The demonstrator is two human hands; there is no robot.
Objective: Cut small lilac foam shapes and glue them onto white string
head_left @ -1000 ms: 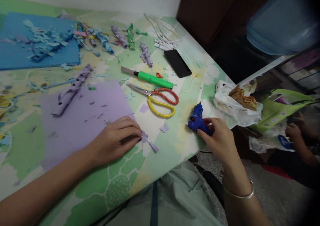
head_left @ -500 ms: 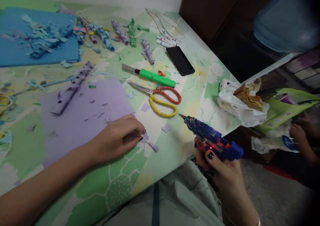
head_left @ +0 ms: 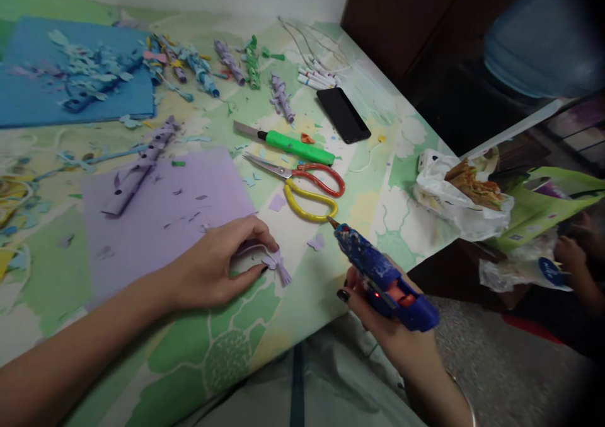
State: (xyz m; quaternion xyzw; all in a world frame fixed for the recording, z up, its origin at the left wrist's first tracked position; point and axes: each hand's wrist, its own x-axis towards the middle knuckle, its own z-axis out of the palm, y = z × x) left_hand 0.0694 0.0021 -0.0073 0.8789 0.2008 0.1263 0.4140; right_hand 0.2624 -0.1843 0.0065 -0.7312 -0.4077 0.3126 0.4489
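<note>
My left hand (head_left: pixel 222 263) rests by the purple sheet, its thumb and index fingertip on a small lilac paper tassel (head_left: pixel 282 272) with a butterfly-like top and fringed end. A thin white string runs from the tassel under my fingers. In my right hand (head_left: pixel 378 316) is a blue hot glue gun (head_left: pixel 373 263), smeared with dried glue and showing a small red light. Its nozzle points up and left, near the yellow handle of the scissors (head_left: pixel 309 190). A loose purple paper butterfly (head_left: pixel 316 243) lies between tassel and nozzle.
Beyond the scissors lie a green-handled craft knife (head_left: pixel 297 147), a black phone (head_left: pixel 343 115) and several markers (head_left: pixel 319 74). A rolled purple paper tube (head_left: pixel 142 165) lies on the purple sheet (head_left: pixel 189 193). Decorated paper rolls stand farther back. Wrapped food (head_left: pixel 472 187) is at right, near another person's hand (head_left: pixel 571 250).
The glue gun has moved left and turned its nozzle more upward. My left thumb and index finger have spread a little, and the tassel's fringe has swung toward me.
</note>
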